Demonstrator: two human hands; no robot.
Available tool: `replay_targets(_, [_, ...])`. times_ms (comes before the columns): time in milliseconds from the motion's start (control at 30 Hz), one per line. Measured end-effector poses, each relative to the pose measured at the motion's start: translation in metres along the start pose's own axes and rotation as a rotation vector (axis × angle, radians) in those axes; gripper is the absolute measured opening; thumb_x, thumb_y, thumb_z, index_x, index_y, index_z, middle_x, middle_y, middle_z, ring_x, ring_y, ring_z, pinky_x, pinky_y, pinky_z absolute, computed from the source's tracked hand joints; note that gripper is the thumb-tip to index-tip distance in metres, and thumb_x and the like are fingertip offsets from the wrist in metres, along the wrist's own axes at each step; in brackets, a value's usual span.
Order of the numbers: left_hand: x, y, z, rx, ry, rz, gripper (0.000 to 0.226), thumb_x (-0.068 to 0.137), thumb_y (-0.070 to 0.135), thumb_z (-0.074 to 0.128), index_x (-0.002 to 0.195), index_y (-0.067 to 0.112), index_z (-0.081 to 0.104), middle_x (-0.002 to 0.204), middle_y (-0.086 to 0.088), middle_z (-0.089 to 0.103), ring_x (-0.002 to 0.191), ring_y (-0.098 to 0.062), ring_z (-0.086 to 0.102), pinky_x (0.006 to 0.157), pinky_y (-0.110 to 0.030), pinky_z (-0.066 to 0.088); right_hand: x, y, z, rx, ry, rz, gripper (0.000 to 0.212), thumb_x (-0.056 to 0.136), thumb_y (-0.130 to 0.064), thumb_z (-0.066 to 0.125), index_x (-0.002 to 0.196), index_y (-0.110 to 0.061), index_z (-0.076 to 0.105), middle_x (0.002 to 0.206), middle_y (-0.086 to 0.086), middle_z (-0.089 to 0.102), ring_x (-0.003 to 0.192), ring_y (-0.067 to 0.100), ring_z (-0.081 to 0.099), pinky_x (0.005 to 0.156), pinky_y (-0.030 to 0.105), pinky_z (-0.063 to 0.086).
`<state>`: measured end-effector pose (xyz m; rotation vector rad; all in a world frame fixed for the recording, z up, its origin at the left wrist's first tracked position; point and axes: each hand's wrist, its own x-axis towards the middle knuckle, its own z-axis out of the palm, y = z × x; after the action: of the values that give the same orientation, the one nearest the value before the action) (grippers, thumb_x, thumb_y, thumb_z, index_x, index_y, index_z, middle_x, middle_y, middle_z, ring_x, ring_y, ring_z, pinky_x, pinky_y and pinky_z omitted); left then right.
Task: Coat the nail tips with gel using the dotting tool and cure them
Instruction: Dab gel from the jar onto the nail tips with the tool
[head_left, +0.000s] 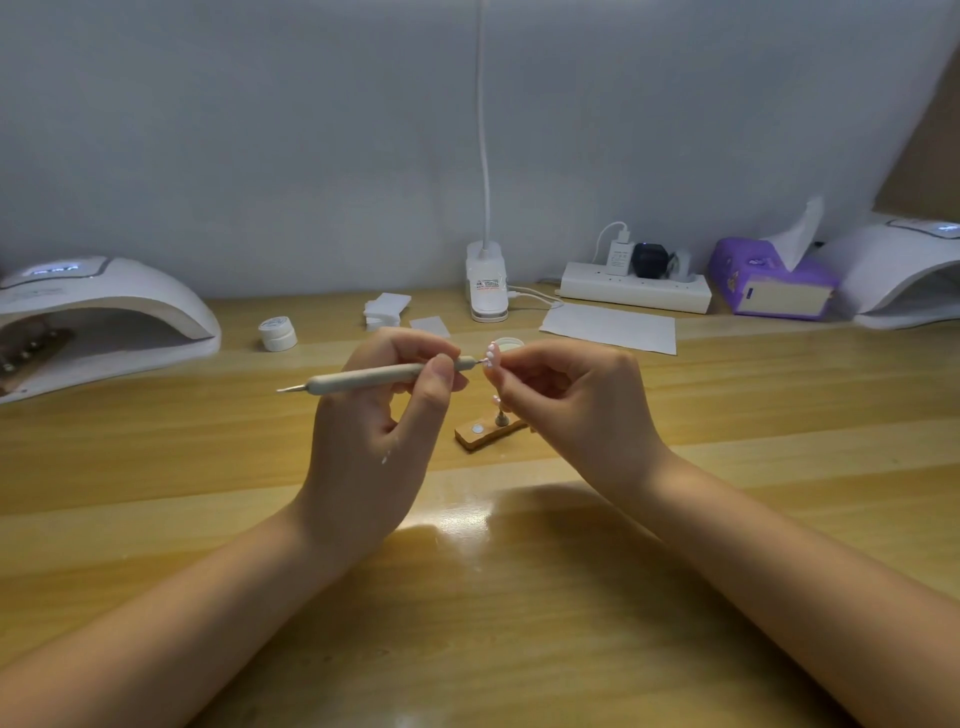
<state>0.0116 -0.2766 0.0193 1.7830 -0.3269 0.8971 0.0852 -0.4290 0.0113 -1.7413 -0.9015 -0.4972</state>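
Fingers (441, 366) of the left hand (382, 415) pinch the dotting tool (363, 378), which lies level with its tip touching a pink nail tip (492, 357). Fingers of the right hand (566, 395) are curled round that nail tip's thin stick (497, 382), held above the table (519, 597). Just below sits a small wooden stand (488, 432) with another nail tip (496, 399). A white gel jar (278, 332) stands near the left curing lamp (98, 317); a second lamp (906, 275) sits far right.
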Motion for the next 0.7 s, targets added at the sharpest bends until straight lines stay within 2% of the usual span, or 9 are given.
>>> replay_targets(167, [-0.0003, 0.0004, 0.0002, 0.004, -0.010, 0.004, 0.016, 0.088, 0.030, 0.054, 0.094, 0.018, 0.062, 0.086, 0.002, 0.068, 0.084, -0.017, 0.069, 0.072, -0.040, 0.059, 0.0000, 0.0003, -0.0008, 0.005, -0.002, 0.001, 0.012, 0.086, -0.011, 0.071, 0.096, -0.008, 0.074, 0.079, 0.004, 0.073, 0.070, 0.017, 0.069, 0.064, 0.038, 0.058])
replay_targets(433, [0.0002, 0.0008, -0.0017, 0.001, 0.016, 0.052, 0.009, 0.089, 0.026, 0.053, 0.093, 0.023, 0.060, 0.086, 0.004, 0.066, 0.083, -0.020, 0.068, 0.071, -0.041, 0.057, -0.0003, -0.0004, -0.0003, -0.005, 0.002, -0.009, 0.013, 0.085, -0.012, 0.071, 0.098, -0.010, 0.073, 0.080, 0.002, 0.073, 0.071, 0.015, 0.070, 0.065, 0.035, 0.058])
replay_targets(700, [-0.0007, -0.0012, -0.0002, 0.021, -0.008, 0.012, 0.012, 0.089, 0.027, 0.054, 0.095, 0.018, 0.060, 0.087, 0.002, 0.068, 0.084, -0.016, 0.069, 0.071, -0.037, 0.058, 0.0001, -0.0015, -0.0008, -0.010, -0.005, -0.006, 0.013, 0.086, -0.013, 0.070, 0.098, -0.010, 0.073, 0.080, 0.002, 0.073, 0.070, 0.015, 0.069, 0.064, 0.035, 0.058])
